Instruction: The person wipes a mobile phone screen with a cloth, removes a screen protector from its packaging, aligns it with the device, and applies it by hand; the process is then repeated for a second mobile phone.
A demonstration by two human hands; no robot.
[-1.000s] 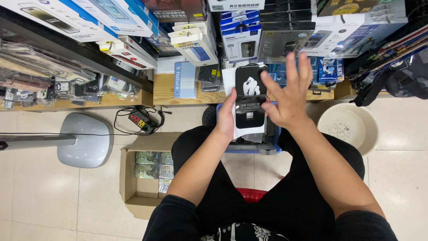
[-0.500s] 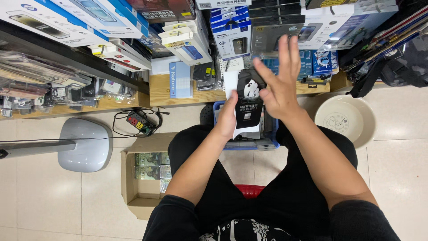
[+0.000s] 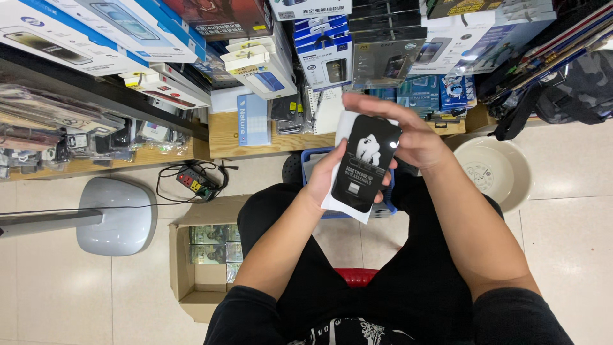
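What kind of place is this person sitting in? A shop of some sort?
Most likely a small shop or stockroom for phone accessories. Boxed phone goods are stacked on the shelves, small packets crowd a wooden ledge, and both hands, left hand and right hand, hold a black-and-white flat packet.

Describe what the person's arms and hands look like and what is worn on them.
Both forearms are bare from wrist to above the elbow. The left hand and right hand are bare too: no gloves, and no watch, ring or bracelet can be seen. Short black sleeves cover the upper arms, part of a black top with a small white pattern at the chest. The trousers are black as well.
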